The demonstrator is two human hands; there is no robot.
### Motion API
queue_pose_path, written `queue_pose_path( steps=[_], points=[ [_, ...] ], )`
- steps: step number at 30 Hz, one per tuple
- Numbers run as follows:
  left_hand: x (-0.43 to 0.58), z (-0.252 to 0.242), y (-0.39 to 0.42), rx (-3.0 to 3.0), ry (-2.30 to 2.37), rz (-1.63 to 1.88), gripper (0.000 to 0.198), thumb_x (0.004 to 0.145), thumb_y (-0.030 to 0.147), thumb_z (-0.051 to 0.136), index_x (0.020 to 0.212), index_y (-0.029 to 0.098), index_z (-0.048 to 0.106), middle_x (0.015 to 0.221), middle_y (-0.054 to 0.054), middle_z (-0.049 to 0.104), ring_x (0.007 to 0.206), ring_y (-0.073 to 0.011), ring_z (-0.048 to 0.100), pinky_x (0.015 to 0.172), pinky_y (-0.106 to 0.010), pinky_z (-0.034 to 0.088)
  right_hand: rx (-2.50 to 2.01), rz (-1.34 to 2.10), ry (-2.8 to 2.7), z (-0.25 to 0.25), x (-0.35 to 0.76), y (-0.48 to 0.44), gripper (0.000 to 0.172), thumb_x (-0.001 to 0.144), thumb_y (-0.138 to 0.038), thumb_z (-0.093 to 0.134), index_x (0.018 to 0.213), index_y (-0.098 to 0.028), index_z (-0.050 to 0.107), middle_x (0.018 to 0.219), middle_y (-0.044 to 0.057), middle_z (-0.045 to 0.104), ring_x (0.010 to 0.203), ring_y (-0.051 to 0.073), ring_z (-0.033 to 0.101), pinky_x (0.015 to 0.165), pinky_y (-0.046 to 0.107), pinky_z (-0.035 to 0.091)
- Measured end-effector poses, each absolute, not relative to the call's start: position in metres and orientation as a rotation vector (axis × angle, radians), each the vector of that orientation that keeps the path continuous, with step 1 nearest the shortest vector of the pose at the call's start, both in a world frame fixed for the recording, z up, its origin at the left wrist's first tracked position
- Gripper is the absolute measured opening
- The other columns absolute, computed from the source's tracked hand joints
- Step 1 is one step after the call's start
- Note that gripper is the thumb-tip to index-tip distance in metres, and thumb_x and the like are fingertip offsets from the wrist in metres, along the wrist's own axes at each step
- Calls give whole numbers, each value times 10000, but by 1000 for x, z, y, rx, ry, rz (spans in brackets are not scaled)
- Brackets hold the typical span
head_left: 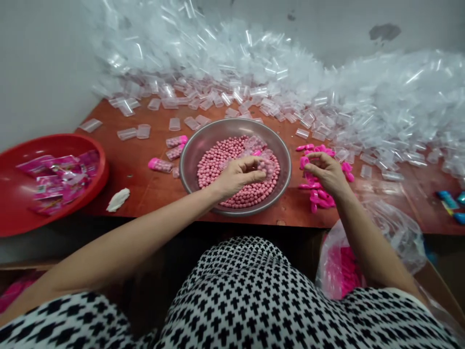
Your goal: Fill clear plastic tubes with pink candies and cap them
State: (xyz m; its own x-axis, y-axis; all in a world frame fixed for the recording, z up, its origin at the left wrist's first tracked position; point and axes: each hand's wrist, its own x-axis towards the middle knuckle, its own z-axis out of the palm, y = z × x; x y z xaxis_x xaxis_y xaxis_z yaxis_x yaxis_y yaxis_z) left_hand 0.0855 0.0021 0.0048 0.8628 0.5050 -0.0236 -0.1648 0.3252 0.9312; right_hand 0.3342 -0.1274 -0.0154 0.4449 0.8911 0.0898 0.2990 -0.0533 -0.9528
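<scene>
A steel bowl point(189, 160) of small pink balls point(218, 162) sits mid-table. Over the balls, my left hand point(238, 175) is closed around a clear plastic tube point(267, 167) that lies partly in them. To the bowl's right, my right hand point(325, 169) is over a pile of pink caps point(319, 198), its fingers pinched on one pink cap point(303, 162). Three filled tubes with pink caps point(160, 165) lie left of the bowl.
A huge heap of empty clear tubes point(254, 63) covers the table's back and right. A red basin point(22, 203) holding pink packets stands at the left edge. A plastic bag of pink caps point(343, 269) sits below the table's front right. A white scrap point(118, 199) lies front left.
</scene>
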Motion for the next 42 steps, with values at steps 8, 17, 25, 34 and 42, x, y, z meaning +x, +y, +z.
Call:
queue_pose_path(
  steps=[8,17,25,34,42],
  points=[
    [82,12,-7,1129,276,469,304,698,318,781,926,144,682,916,-63,695,847,-149,651,831,-319,529,-1440,644,-1283,29,248,-109,302,725,-362,756,999,-249,695,919,16,708,760,153,652,723,298,550],
    [63,9,5,1524,315,758,275,736,368,722,912,157,713,919,-43,691,879,-171,638,834,-319,522,-1447,739,-1276,34,244,-106,271,726,-366,748,944,-214,694,807,10,700,717,149,651,698,291,561],
    [59,3,4,1528,308,720,271,778,361,679,954,157,700,938,-44,680,894,-174,638,842,-321,514,-1553,362,-1656,59,244,-106,345,841,-339,639,1183,-295,633,1045,24,696,885,178,652,832,326,525],
    [49,5,0,1708,362,772,209,834,286,598,961,172,719,889,-39,700,852,-168,644,801,-287,510,-1519,104,-2111,64,224,-90,294,916,-316,522,1183,-248,624,1038,60,716,902,186,673,807,305,534],
    [43,-1,0,1794,439,934,224,824,286,628,985,185,746,936,-69,742,844,-178,669,795,-287,510,-1474,-179,-2281,55,218,-93,331,942,-231,458,1259,-199,545,986,108,688,868,196,652,747,302,537]
  ],
)
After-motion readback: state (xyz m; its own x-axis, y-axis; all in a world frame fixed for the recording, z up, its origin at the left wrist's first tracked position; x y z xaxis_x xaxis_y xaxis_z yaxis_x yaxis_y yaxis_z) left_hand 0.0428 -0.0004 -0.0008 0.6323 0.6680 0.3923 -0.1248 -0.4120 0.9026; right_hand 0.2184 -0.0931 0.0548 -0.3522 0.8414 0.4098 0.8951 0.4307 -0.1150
